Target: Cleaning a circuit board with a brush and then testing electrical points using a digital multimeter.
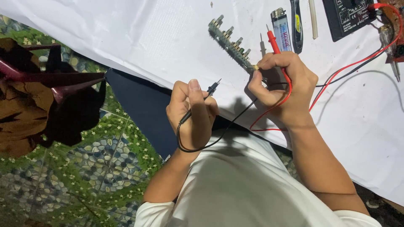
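My left hand point(191, 111) grips a thin black test probe point(202, 100), its metal tip pointing up and right, free in the air. My right hand point(284, 86) holds a red test probe point(274, 42) between the fingers and pinches the near end of a long green circuit board point(230, 42) fitted with several knobs. The board slants up and left over the white sheet point(147, 38). Black and red leads point(336, 75) run from the probes to a black multimeter point(347, 17) at the top right.
A lighter point(281, 29), a dark pen-like tool point(296, 25) and a white stick point(313, 19) lie on the sheet near the meter. A brown board and a screwdriver point(391, 50) sit at the right edge. A dark red chair point(50, 80) stands left on a pebble-patterned floor point(97, 168).
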